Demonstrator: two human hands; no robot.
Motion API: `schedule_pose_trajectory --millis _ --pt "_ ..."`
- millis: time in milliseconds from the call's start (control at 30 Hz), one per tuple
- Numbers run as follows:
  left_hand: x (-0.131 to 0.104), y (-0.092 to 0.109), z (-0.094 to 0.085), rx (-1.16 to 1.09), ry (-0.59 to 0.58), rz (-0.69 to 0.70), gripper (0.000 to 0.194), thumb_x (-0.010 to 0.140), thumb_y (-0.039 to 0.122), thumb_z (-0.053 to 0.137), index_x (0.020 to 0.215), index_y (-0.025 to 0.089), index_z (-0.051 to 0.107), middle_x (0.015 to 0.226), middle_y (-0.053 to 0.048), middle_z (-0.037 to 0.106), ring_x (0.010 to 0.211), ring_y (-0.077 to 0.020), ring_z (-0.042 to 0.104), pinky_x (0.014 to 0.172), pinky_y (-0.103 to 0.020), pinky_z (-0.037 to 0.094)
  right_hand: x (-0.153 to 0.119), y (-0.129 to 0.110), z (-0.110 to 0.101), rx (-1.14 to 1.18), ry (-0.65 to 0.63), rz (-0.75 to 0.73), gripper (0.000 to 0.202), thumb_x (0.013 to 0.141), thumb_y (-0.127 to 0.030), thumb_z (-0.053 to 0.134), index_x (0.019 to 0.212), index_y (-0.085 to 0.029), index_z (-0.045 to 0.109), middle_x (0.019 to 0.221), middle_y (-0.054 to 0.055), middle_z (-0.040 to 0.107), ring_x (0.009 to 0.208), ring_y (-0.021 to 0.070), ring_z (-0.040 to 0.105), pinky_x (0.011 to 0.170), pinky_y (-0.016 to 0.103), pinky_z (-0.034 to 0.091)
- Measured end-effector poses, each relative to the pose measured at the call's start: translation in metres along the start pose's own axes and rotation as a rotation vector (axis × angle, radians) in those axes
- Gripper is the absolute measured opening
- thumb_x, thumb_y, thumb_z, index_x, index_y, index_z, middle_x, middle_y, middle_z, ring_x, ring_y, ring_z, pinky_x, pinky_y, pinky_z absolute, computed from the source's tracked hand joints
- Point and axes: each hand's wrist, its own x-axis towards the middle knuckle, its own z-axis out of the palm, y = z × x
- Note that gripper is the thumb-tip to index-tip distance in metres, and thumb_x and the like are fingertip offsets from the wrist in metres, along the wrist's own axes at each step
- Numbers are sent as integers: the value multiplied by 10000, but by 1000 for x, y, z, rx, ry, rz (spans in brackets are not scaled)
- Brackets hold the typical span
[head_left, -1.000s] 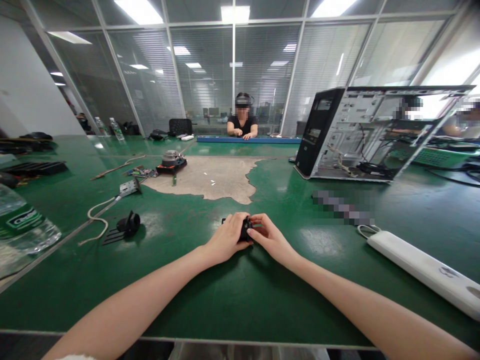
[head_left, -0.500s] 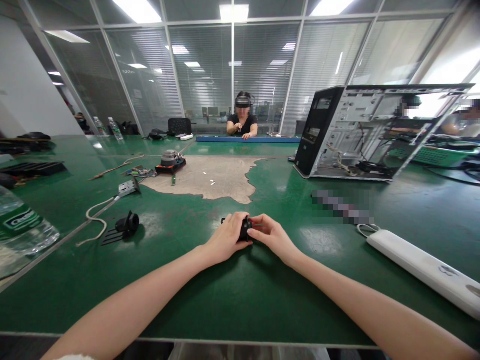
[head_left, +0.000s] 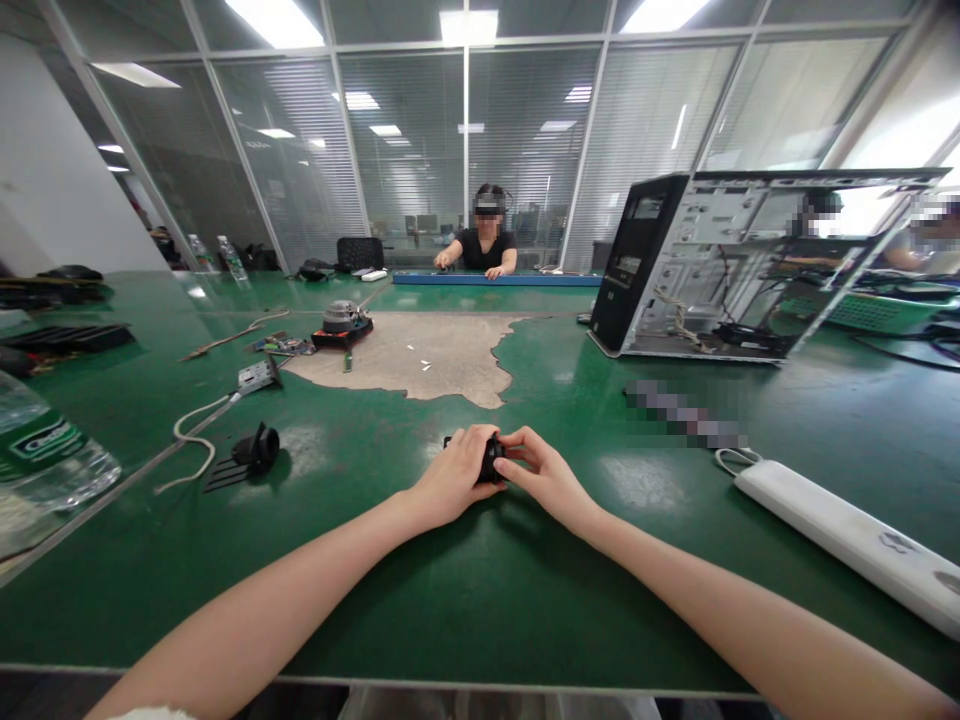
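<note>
In front of me, low over the green tabletop [head_left: 480,580], is a small black part [head_left: 491,461] whose kind I cannot make out. My left hand [head_left: 460,468] wraps round it from the left, covering most of it; a bit of black sticks out behind the knuckles. From the right, the bent fingers and thumb of my right hand [head_left: 546,470] grip its right end. To the left on the table lies another black part [head_left: 257,447], with a round body and several flat prongs.
An opened computer case [head_left: 645,265] stands at the right behind a white power strip [head_left: 847,535]. A water bottle [head_left: 52,450] is at the left edge. Farther off are a metal bracket with a cord [head_left: 259,375], a red-black cooler-like part [head_left: 343,325] and a seated person [head_left: 486,245].
My hands and the black part stay almost where they were. Across the table, the other person's arm has swung out to the left and down.
</note>
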Motion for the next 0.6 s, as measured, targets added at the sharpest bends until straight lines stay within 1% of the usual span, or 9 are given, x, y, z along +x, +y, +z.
schedule_pose_trajectory --millis 100,200,300,367,467,600 --pt "0 0 1 -3 6 2 559 720 300 617 1161 207 287 1121 -79 439 971 -236 445 811 -397 416 2 1 0 -40 8 -17 157 737 -296 573 832 -200 494 856 3 556 841 146 558 739 296 474" --pt "0 0 1 -14 8 2 565 717 298 620 1164 213 286 1122 -78 441 976 -237 446 815 -401 413 3 2 0 -63 17 -4 193 735 -298 575 878 -198 492 890 14 550 845 144 549 735 293 477" --pt "0 0 0 -26 6 -2 564 716 292 620 1164 214 286 1127 -78 441 988 -239 443 820 -403 410 2 1 0 -75 -7 21 196 751 -298 556 908 -207 484 883 16 547 825 143 550 714 297 486" --pt "0 0 -1 -31 4 -3 557 721 286 614 1164 216 285 1133 -78 439 992 -238 442 822 -404 409 0 0 0 -51 -41 10 185 749 -297 561 891 -215 476 876 8 536 831 146 550 703 295 494" --pt "0 0 0 -35 5 -2 552 726 271 607 1168 223 280 1143 -76 434 996 -237 443 826 -409 407 -3 -2 0 -6 -70 -32 187 733 -295 582 861 -221 466 895 2 514 893 151 536 720 283 500" --pt "-1 0 1 -24 11 -4 556 719 275 615 1163 217 286 1136 -77 436 993 -240 444 823 -407 409 -2 -2 2 -12 -34 -37 155 749 -310 561 818 -215 461 847 -4 506 860 144 538 702 277 500"
